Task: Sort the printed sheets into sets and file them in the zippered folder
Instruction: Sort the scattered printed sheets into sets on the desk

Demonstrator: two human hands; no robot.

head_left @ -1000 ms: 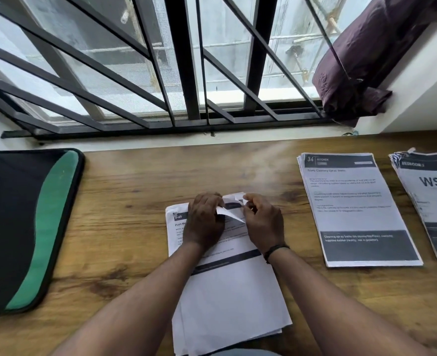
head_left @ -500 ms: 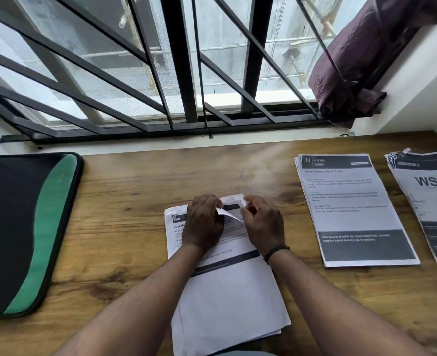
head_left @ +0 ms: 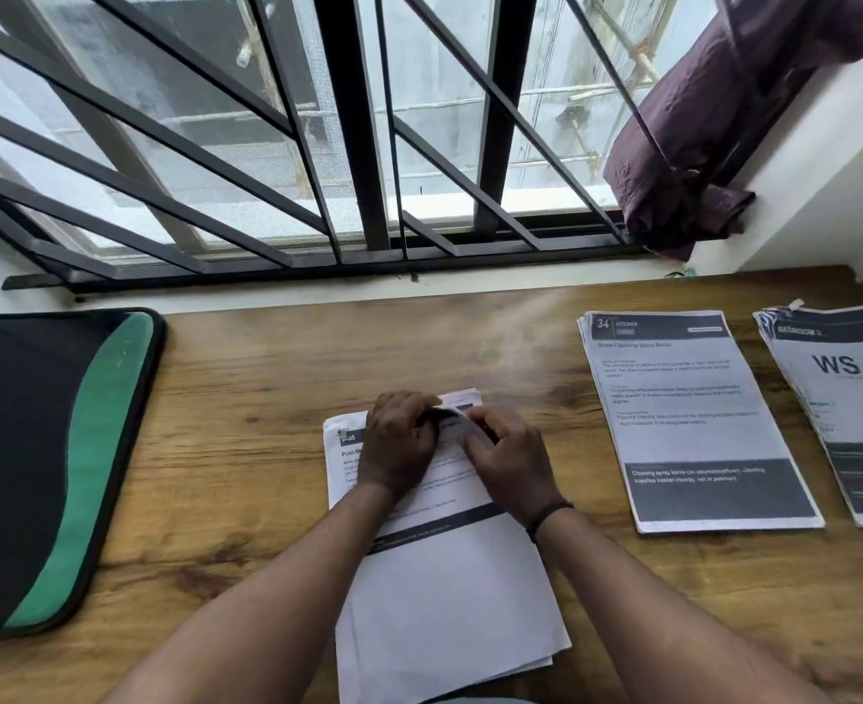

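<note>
From the head camera, you are at the sorting step, working the far edge of the stack of printed sheets [head_left: 450, 591] that lies on the wooden worktop [head_left: 246, 398] straight in front of you. Your left hand [head_left: 401, 444] rests curled on the stack's far edge, its fingertips at the curled-up top corner of the top sheet. Your right hand [head_left: 513, 462], wearing a dark wristband [head_left: 546, 515], pinches that same lifted corner from the other side. It looks as if you are peeling the top sheet free or working at a fastening there; which one cannot be told.

Your next move, as I judge it, calls for a clean separation of that one sheet, then reading its header to decide which pile it joins. Keep the left hand pressing down so the sheets under it do not slide.

I count three piles of paper: the stack under your hands, a pile headed KITCHEN [head_left: 693, 424] to the right of it, and a pile headed BEDROOM [head_left: 846, 414] further right, cut off by the frame edge.

There is one zippered folder [head_left: 48, 464], black with a green band, lying flat well to the left of your stack, and it appears closed. Nothing seems filed yet.
</note>
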